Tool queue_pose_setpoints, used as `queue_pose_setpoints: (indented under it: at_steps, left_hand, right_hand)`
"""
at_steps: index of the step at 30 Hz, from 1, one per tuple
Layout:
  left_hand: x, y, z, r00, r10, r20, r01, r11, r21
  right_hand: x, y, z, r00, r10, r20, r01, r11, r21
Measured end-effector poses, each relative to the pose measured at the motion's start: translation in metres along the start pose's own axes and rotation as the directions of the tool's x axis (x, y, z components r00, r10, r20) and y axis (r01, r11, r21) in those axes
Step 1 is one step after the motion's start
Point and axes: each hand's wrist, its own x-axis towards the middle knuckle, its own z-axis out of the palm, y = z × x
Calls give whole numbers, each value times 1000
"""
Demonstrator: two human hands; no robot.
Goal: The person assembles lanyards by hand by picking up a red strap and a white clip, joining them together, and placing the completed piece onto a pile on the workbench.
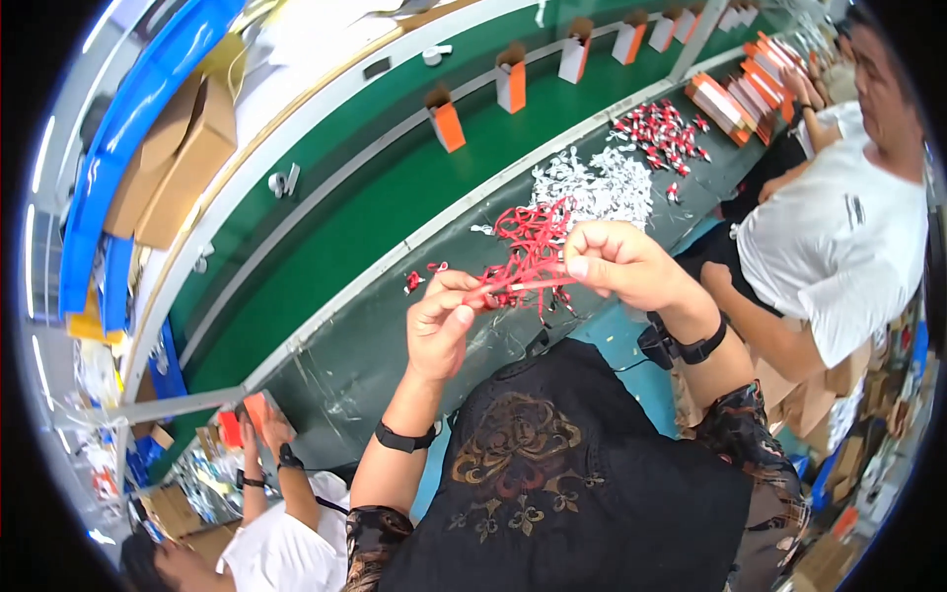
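A thin red strap is drawn out between my two hands above the dark worktop. My left hand pinches one end between thumb and fingers. Its other end is in the closed fingertips of my right hand. Just beyond them lies a tangled heap of red straps, partly covered by my right hand. Behind it spreads a pile of white looped cords. A few small red and black pieces lie to the left of my left hand.
Past the worktop runs a green conveyor belt carrying open orange-and-white boxes. Red-and-white bundles and stacked orange boxes lie far right. One person sits at right; another person works at lower left.
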Motion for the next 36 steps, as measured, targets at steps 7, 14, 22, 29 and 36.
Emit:
queue_pose_setpoints:
  at_steps: [7,14,22,29,36]
  left_hand:
    - [42,28,6,994,96,-50,-49,807,589]
    - [60,77,10,986,-157,-61,168,937,307]
    - [73,119,43,981,-191,-42,195,973,125]
    - [71,111,54,943,-327,-60,325,944,-51]
    - [46,55,26,974,-225,-39,228,965,131]
  right_hand:
    - [-1,-14,6,968,-201,-147,222,965,143]
    - [5,-7,-14,932,-195,-304,251,955,155]
    - [29,48,-15,923,-210,-324,283,938,200]
    - [53,35,24,989,-114,98,104,990,100]
    - [56,2,28,974,-219,50,195,935,298]
